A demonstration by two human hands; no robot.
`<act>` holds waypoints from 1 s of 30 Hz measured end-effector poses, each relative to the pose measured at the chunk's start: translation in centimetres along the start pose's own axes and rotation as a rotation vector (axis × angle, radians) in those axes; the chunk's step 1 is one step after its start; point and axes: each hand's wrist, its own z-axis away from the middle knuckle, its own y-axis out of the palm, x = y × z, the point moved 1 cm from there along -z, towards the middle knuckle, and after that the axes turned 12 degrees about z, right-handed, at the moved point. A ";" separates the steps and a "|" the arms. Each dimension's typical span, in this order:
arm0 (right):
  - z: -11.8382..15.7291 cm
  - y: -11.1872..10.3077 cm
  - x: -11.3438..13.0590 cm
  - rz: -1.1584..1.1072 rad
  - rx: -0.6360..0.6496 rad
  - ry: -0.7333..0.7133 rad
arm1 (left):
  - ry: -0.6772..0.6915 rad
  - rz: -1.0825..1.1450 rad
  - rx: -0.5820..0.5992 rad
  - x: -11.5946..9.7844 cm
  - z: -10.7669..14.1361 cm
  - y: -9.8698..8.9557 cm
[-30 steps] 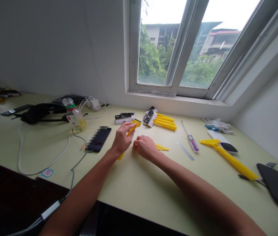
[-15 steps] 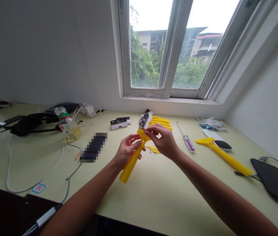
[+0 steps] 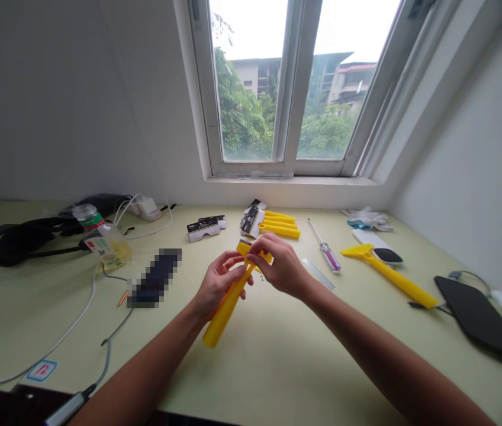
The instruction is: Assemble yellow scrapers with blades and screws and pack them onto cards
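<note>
1. Gripping a yellow plastic scraper at its neck, the left hand is curled closed, with the long handle sloping down toward the person.
2. The right hand is closed in a pinch on the scraper's flat head, just beside the left hand.
3. Just past the right hand lie a steel ruler and a purple-handled screwdriver; farther right is a larger yellow scraper.
4. Left of the left hand is a pixelated phone. Beyond it stands a plastic bottle, its green-and-white label too small to read.
5. Ahead of the hands sit black-and-white boxes and a row of yellow scrapers, their print unreadable.
6. Since the earlier frame, the hands have drawn closer, the view has swung right, and the ruler now shows.
</note>
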 end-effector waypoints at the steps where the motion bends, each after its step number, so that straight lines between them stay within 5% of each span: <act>1: 0.0 0.0 0.1 -0.004 0.018 0.015 | 0.006 -0.014 0.005 0.1 -0.1 -0.1; 9: -0.4 -0.6 -0.9 -0.084 0.040 0.202 | 0.020 -0.074 -0.003 0.7 -0.3 -0.5; 13: -0.4 0.0 -2.4 -0.235 0.196 0.307 | -0.050 -0.070 0.003 1.2 -0.3 -0.2; 18: -0.7 0.0 -4.1 -0.280 0.328 0.247 | -0.086 -0.025 0.021 1.8 -0.6 -0.3; 21: -1.1 -2.4 -6.8 0.031 0.368 0.254 | -0.076 -0.013 -0.003 1.8 -0.7 -0.5; 23: -0.8 -4.4 -9.6 0.513 0.345 0.465 | -0.078 0.003 -0.028 1.8 -0.8 -0.6; 25: 0.2 -5.9 -12.5 0.876 0.539 0.769 | -0.085 0.023 -0.051 1.7 -0.9 -0.7; 30: 2.5 -6.1 -16.0 0.839 0.743 0.849 | -0.076 0.037 -0.072 1.7 -1.1 -0.9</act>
